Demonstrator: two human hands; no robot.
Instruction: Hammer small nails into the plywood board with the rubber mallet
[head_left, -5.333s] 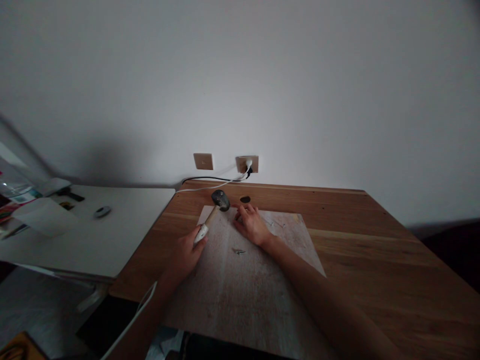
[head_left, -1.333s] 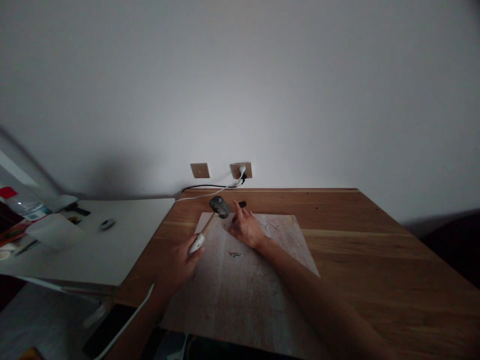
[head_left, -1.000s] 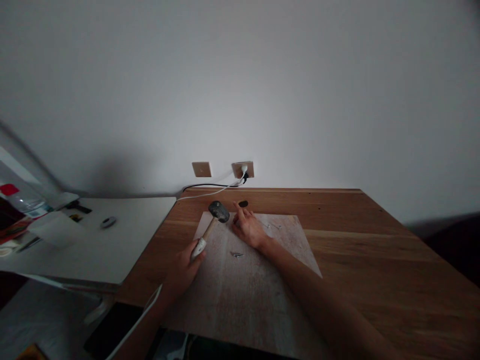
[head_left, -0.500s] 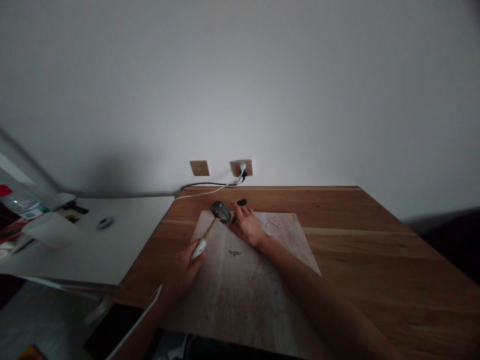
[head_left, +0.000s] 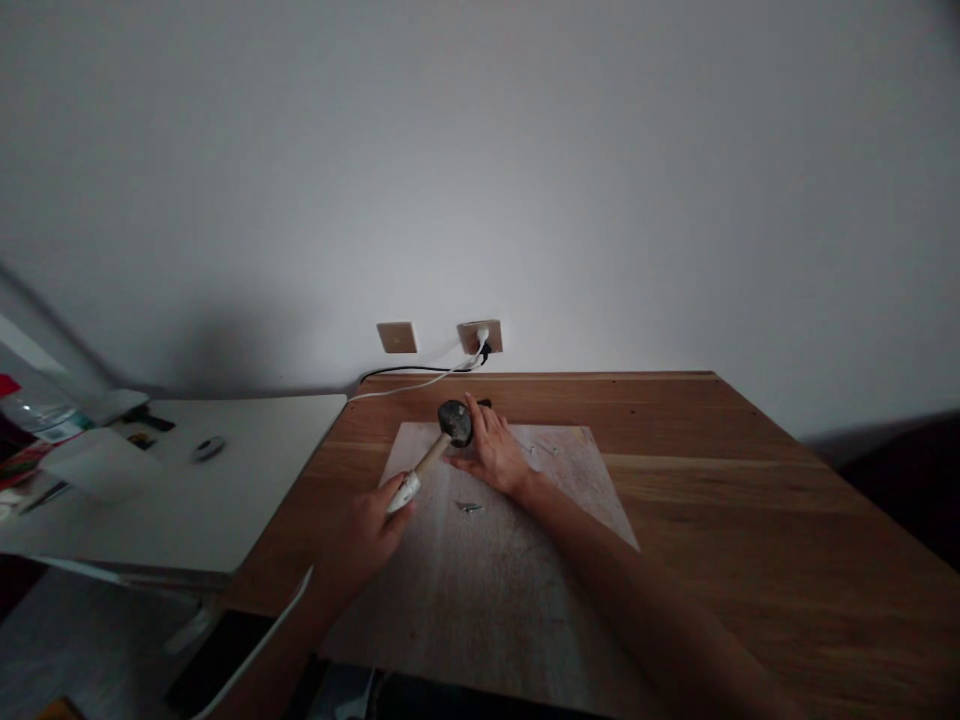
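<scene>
My left hand [head_left: 375, 530] is closed around the white-wrapped grip of a rubber mallet [head_left: 431, 458], whose dark head points up and away from me. At the mallet's head lies my right hand [head_left: 493, 447], its thumb stretched to the left and its index finger reaching forward, spread apart around the head. Whether these fingers touch the head I cannot tell. Beneath both hands is a pale worn board [head_left: 480, 580]. A few small metal nails [head_left: 469, 507] lie together on it, and thin nails [head_left: 551, 450] show to the right of my right hand.
The board rests on a wooden table [head_left: 697, 520] against a wall. Behind it, a wall socket [head_left: 480, 337] has plugs in it, with a white cable [head_left: 405, 387] running left. A white side table [head_left: 247, 470] carries a roll of tape [head_left: 209, 448] and a plastic bottle [head_left: 41, 410].
The mallet's head has moved right, up to my right hand. The fingers of my right hand have spread, with the thumb now stretched out to the left.
</scene>
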